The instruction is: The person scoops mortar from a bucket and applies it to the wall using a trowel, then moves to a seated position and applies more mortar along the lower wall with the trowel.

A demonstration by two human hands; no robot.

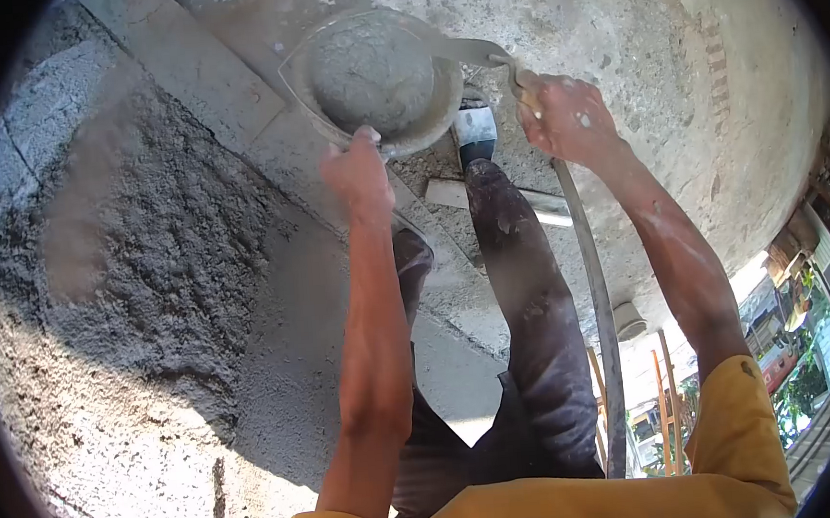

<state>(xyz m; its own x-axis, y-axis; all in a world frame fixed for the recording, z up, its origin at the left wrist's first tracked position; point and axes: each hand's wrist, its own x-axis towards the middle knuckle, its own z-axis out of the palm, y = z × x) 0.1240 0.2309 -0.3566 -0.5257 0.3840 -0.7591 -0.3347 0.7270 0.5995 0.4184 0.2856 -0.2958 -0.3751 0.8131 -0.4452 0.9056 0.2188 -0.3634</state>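
Observation:
A round pan (450,98) with grey wet mortar (373,74) in it is at the top centre. My left hand (359,171) is closed on the pan's near rim. To the right of the pan, my right hand (571,118) is wrapped round the handle of a trowel (473,51), whose blade reaches over the pan's right side. Whether the blade touches the mortar is hard to tell.
Rough grey mortar (172,228) covers the surface at the left, beside a smooth ledge (200,72). A pale board (546,208) lies behind my knee. A long curved strip (596,294) runs down at the right. Wooden poles (672,395) stand at the lower right.

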